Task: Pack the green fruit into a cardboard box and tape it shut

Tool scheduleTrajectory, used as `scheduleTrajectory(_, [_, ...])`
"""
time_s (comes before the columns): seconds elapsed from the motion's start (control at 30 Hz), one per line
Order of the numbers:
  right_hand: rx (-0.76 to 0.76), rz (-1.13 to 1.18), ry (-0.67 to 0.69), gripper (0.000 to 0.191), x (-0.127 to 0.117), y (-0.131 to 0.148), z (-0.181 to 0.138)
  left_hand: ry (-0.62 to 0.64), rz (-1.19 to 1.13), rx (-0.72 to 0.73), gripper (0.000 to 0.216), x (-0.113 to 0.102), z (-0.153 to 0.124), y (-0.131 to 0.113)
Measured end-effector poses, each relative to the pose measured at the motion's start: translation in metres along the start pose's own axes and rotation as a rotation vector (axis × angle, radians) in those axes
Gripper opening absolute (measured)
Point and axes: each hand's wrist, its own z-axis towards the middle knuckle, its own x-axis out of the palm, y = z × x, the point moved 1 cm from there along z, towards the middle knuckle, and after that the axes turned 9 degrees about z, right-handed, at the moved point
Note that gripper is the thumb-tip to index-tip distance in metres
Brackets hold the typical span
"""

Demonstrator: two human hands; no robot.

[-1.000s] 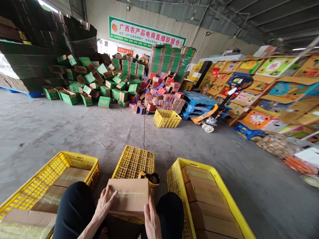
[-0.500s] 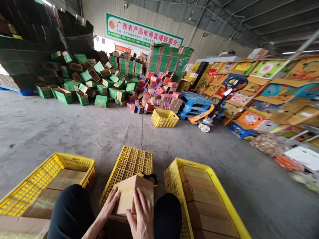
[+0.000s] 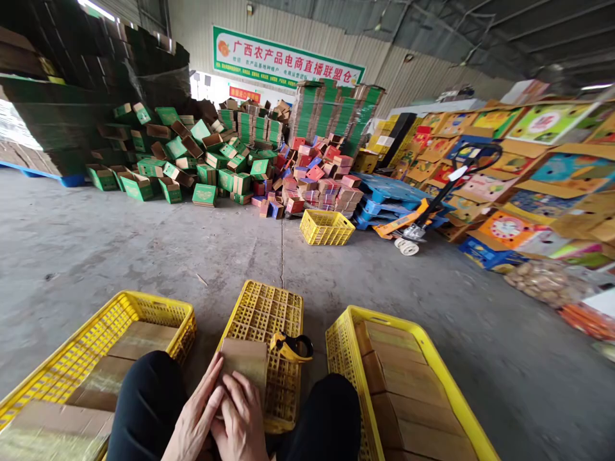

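A small taped cardboard box (image 3: 246, 360) lies flat on the upturned yellow crate (image 3: 271, 306) between my knees. My left hand (image 3: 196, 413) holds the box along its left edge, fingers long and close together. Bent over the near part of the box, my right hand (image 3: 239, 410) grips it from the front, right beside the left hand. Both palms and the box's near end are hidden. A yellow tape dispenser (image 3: 287, 347) with a black ring rests on the crate, just right of the box.
Cardboard boxes fill the yellow crate (image 3: 346, 346) on my right; several more lie in the left crate (image 3: 158, 299). Further off are another yellow crate (image 3: 327, 228), a pallet jack (image 3: 420, 221), blue pallets (image 3: 379, 192), and heaped green cartons (image 3: 204, 195).
The box has been turned from tilted to flat and moved left on the crate. My hands have come together at its left and near sides. The tape dispenser now shows fully.
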Motion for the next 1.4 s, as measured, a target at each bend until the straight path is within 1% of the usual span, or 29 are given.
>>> scheduleTrajectory(0.1, [-0.023, 0.017, 0.029, 0.049, -0.006, -0.005, -0.010, 0.055, 0.133, 0.060, 0.065, -0.007, -0.002, 0.009])
scheduleTrajectory(0.23, [0.019, -0.061, 0.036, 0.061, -0.021, -0.025, -0.034, 0.096, 0.300, 0.172, 0.080, -0.014, -0.006, 0.010])
scheduleTrajectory(0.33, [0.118, -0.119, -0.009, 0.062, -0.027, -0.040, -0.052, 0.110, 0.343, 0.231, 0.094, -0.015, -0.006, 0.011])
scheduleTrajectory(0.4, [0.202, -0.120, -0.063, 0.063, -0.025, -0.046, -0.060, 0.136, 0.344, 0.235, 0.097, -0.013, -0.004, 0.012])
scheduleTrajectory(0.53, [0.264, -0.035, -0.141, 0.065, -0.017, -0.048, -0.064, 0.181, 0.319, 0.227, 0.090, -0.005, 0.000, 0.014])
scheduleTrajectory(0.6, [0.282, -0.006, -0.138, 0.067, -0.016, -0.048, -0.063, 0.160, 0.303, 0.229, 0.089, -0.001, 0.003, 0.013])
scheduleTrajectory(0.7, [0.301, 0.009, -0.098, 0.072, -0.021, -0.050, -0.063, 0.114, 0.285, 0.227, 0.095, 0.005, 0.006, 0.009])
scheduleTrajectory(0.77, [0.304, -0.010, -0.115, 0.076, -0.025, -0.053, -0.064, 0.091, 0.275, 0.226, 0.097, 0.012, 0.008, 0.007])
scheduleTrajectory(0.83, [0.310, -0.044, -0.148, 0.078, -0.029, -0.056, -0.067, 0.073, 0.260, 0.224, 0.095, 0.021, 0.007, 0.008])
scheduleTrajectory(0.93, [0.339, -0.074, -0.154, 0.079, -0.033, -0.061, -0.074, 0.056, 0.262, 0.184, 0.093, 0.039, 0.003, 0.010])
scheduleTrajectory(1.0, [0.339, -0.077, -0.152, 0.077, -0.036, -0.064, -0.079, 0.049, 0.291, 0.163, 0.092, 0.051, 0.000, 0.012])
scheduleTrajectory(1.07, [0.315, -0.081, -0.171, 0.074, -0.039, -0.067, -0.085, 0.058, 0.329, 0.176, 0.091, 0.058, -0.003, 0.013])
scheduleTrajectory(1.17, [0.276, -0.079, -0.172, 0.073, -0.042, -0.071, -0.092, 0.076, 0.388, 0.227, 0.090, 0.061, -0.004, 0.015])
scheduleTrajectory(1.27, [0.263, -0.065, -0.141, 0.074, -0.040, -0.077, -0.095, 0.046, 0.464, 0.291, 0.090, 0.056, -0.002, 0.014])
scheduleTrajectory(1.4, [0.242, -0.085, -0.177, 0.069, -0.040, -0.082, -0.092, 0.037, 0.566, 0.409, 0.081, 0.053, 0.000, 0.007])
